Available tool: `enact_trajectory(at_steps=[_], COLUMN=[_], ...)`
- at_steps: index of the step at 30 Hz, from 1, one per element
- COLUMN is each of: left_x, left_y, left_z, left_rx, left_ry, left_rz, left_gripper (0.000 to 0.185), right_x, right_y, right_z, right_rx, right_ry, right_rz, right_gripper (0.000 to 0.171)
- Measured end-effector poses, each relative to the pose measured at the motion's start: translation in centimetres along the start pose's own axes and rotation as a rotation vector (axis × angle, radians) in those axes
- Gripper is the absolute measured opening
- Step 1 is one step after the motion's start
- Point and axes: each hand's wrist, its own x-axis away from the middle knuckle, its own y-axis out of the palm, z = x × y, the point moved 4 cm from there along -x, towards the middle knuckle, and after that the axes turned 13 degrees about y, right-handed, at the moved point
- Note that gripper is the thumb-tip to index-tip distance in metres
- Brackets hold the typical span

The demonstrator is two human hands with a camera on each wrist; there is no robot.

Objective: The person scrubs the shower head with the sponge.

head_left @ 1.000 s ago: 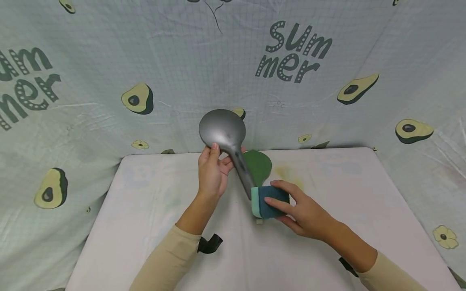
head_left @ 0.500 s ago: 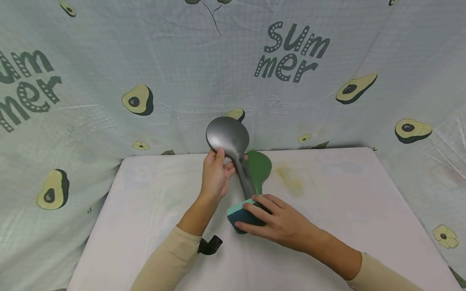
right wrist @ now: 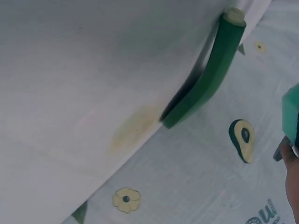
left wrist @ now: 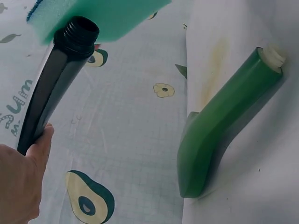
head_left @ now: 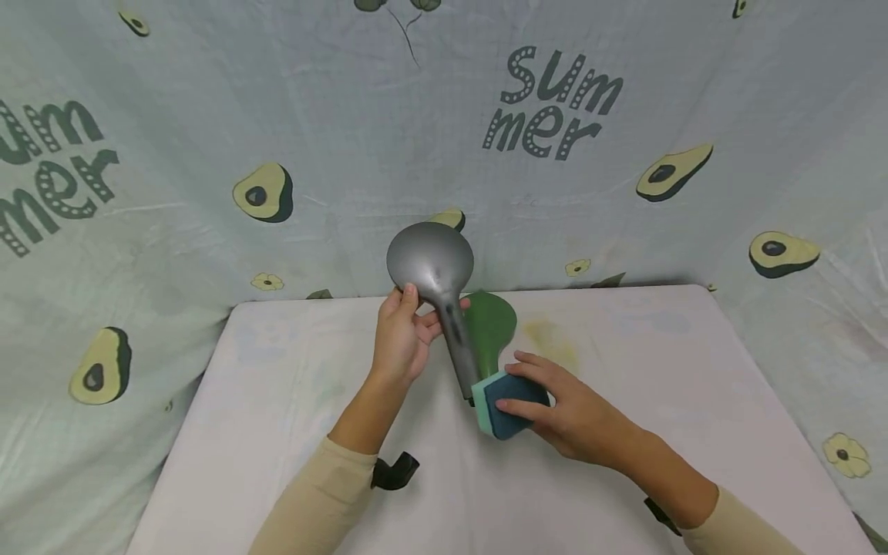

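Note:
A grey shower head [head_left: 430, 258] is held up in my left hand [head_left: 402, 339], gripped at its neck with the thumb on the near side. Its handle slants down to the right, and the black threaded end [left wrist: 80, 33] shows in the left wrist view. My right hand [head_left: 569, 416] pinches a two-layer sponge [head_left: 513, 408], dark blue on one side and mint green on the other, right beside the handle's lower end. Whether they touch, I cannot tell. Behind both lies a green shower head [head_left: 491, 327] on the table, its pale threaded end [right wrist: 234, 17] visible in the right wrist view.
A white-covered table [head_left: 291, 401] stretches under the hands, with a yellowish stain [head_left: 551, 347] right of the green shower head. Behind it hangs a pale cloth [head_left: 333, 154] printed with avocados and lettering. A black strap end [head_left: 395, 472] sticks out at the left wrist.
The sponge swung left and down around the handle's end, then back right, turning in the right hand. The left hand and grey shower head dipped slightly. The green shower head stayed put.

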Motion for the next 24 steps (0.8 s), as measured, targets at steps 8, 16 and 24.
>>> enact_trajectory(at_steps=[8, 16, 24], left_x=[-0.1, -0.3, -0.3], left_y=[-0.1, -0.7, -2.0], left_z=[-0.3, -0.2, 0.4], left_rx=[-0.064, -0.095, -0.116], left_ry=[-0.010, -0.023, -0.087], left_rz=[-0.005, 0.000, 0.004], left_gripper=[0.047, 0.047, 0.046], right_x=[-2.0, -3.0, -2.1], right_y=[0.3, 1.2, 0.4], right_z=[-3.3, -4.8, -1.3], right_rx=[0.245, 0.342, 0.149], right_ry=[-0.151, -0.134, 0.025], right_rz=[0.021, -0.071, -0.102], right_gripper=[0.046, 0.085, 0.056])
